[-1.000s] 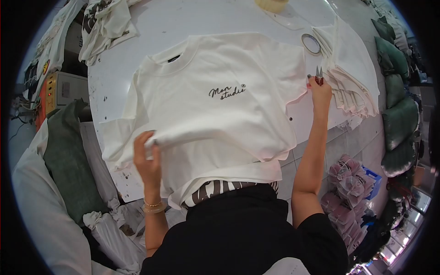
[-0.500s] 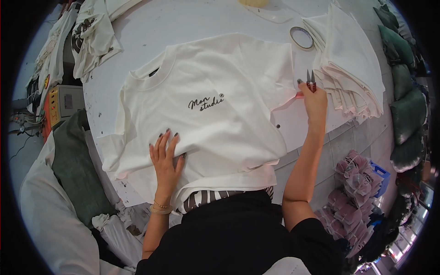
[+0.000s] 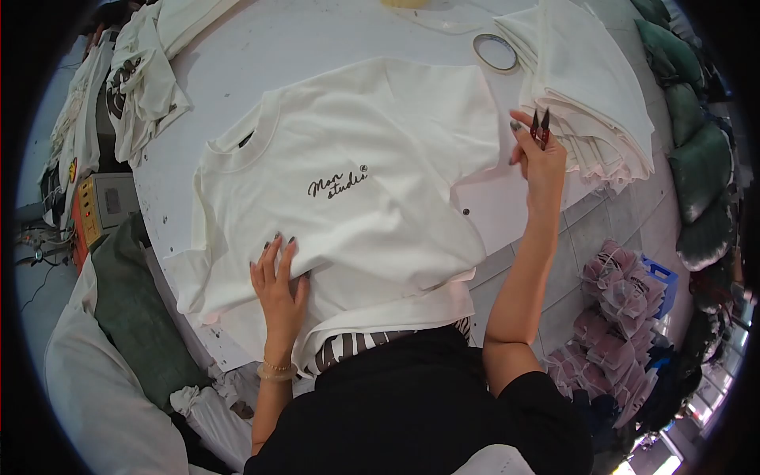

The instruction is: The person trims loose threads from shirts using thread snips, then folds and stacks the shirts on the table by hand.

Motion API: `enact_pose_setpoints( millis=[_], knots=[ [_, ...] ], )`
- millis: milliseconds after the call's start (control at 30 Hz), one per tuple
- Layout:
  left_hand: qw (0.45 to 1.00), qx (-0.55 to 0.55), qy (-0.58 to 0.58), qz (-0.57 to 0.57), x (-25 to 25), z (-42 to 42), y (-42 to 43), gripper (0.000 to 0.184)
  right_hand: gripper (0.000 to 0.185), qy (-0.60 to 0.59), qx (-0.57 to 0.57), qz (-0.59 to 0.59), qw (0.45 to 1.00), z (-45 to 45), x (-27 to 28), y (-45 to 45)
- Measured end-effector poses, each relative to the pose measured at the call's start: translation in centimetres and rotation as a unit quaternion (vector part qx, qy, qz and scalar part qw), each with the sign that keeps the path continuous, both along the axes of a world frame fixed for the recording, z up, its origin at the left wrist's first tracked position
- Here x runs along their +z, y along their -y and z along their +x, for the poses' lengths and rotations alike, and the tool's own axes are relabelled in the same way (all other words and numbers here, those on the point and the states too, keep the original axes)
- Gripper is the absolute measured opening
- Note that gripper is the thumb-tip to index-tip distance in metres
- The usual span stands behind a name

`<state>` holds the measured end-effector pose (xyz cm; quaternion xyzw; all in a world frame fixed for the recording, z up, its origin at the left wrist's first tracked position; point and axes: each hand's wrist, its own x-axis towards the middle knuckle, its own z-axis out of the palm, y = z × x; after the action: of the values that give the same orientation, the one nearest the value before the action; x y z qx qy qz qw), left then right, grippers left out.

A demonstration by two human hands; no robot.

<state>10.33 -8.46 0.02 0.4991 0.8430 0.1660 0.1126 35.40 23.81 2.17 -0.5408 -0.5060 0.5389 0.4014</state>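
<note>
A white T-shirt (image 3: 388, 237) lies front up, with black script lettering (image 3: 339, 184) on its chest. Its near hem drapes over the table edge against my body. My left hand (image 3: 277, 293) rests on the lower front with the fingers spread over the cloth. Past the sleeve end on the right, my right hand (image 3: 542, 166) grips thread snips (image 3: 541, 131) with red handles, the dark blades pointing away from me. Its thumb and index finger are apart and near the sleeve cuff, not touching it.
Beyond my right hand lie a stack of white fabric pieces (image 3: 594, 71) and a tape roll (image 3: 497, 70). White garments (image 3: 146, 95) hang over the table's left edge. Pinkish bundles (image 3: 621, 285) and a blue crate (image 3: 661, 285) stand at the right; green sacks (image 3: 704, 170) line the floor.
My right hand has let go of the sleeve edge and drawn slightly away, still with the snips. The view has shifted a little; my left hand stays on the T-shirt.
</note>
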Motion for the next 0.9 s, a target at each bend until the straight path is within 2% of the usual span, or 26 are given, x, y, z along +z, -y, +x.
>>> enact_pose_setpoints(
  millis=[67,100,167,233,300,367,433,500,600,700,800,867,900],
  knots=[
    [0.998,0.011,0.058,0.006,2.2,0.0,-1.1,0.049,0.017,0.124,-0.026,0.022,0.992,1.5,-1.2,-0.5],
    [0.987,-0.009,0.153,0.052,3.8,0.3,-2.2,0.046,0.017,0.184,-0.038,0.033,0.982,2.1,-1.9,-0.7],
    [0.931,-0.049,0.335,0.137,7.9,1.7,-4.9,0.039,0.018,0.172,-0.056,0.034,0.983,2.9,-3.6,-0.5],
    [0.784,-0.16,0.568,0.191,11.0,3.4,-6.5,0.034,0.019,0.127,-0.069,0.027,0.989,2.8,-3.6,0.3],
    [0.624,-0.305,0.706,0.137,14.5,5.2,-8.8,0.024,0.02,0.053,-0.076,0.012,0.996,2.3,-2.5,1.4],
    [0.5,-0.354,0.771,0.173,16.2,7.7,-10.0,0.016,0.02,0.028,-0.075,0.018,0.997,2.8,-3.3,1.4],
    [0.431,-0.37,0.765,0.303,16.4,10.5,-11.1,0.015,0.02,0.021,-0.076,0.022,0.997,3.3,-4.0,1.7],
    [0.396,-0.38,0.761,0.346,16.4,11.1,-11.3,0.013,0.019,0.031,-0.075,0.024,0.996,3.3,-4.3,2.0],
    [0.413,-0.367,0.771,0.316,16.3,10.9,-10.5,0.011,0.017,0.055,-0.068,0.011,0.996,2.4,-3.8,2.7],
    [0.428,-0.341,0.765,0.34,16.9,11.6,-10.4,0.01,0.017,0.059,-0.026,-0.046,0.997,1.2,-2.3,3.0],
    [0.441,-0.38,0.749,0.317,16.2,11.4,-10.1,0.01,0.019,0.035,-0.015,-0.123,0.992,0.6,-2.2,2.3],
    [0.468,-0.441,0.731,0.229,15.9,9.4,-10.1,0.015,0.02,0.015,-0.015,-0.12,0.993,0.3,-2.7,1.9],
    [0.455,-0.403,0.747,0.268,16.2,9.8,-10.0,0.013,0.02,0.005,-0.014,-0.118,0.993,0.0,-2.9,1.7]
  ],
)
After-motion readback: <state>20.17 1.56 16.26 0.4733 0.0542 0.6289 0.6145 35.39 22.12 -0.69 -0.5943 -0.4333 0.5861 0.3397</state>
